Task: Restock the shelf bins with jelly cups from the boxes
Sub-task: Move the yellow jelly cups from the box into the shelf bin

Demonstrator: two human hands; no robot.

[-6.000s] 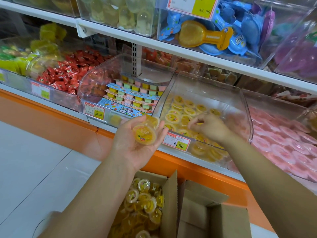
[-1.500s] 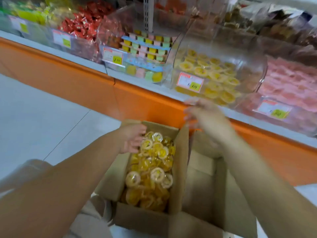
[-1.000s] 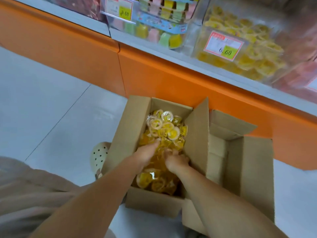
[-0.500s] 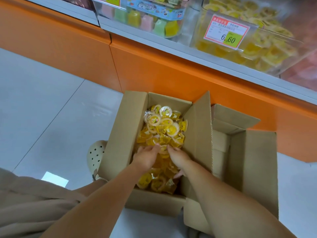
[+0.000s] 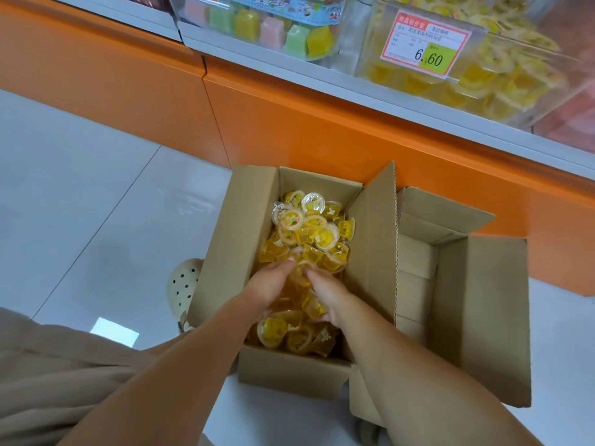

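Two hands (image 5: 269,286) (image 5: 326,292) grip jelly cups (image 5: 309,226) (in box (image 5: 238,239)).

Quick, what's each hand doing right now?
Left hand: fingers dug into jelly cups; grip cannot be told.
Right hand: holding jelly cups.

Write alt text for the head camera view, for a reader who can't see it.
The left hand and right hand gather a heap of yellow jelly cups inside an open cardboard box on the floor. A second open box sits to its right, below a shelf bin of yellow cups with a price tag reading 6.60.
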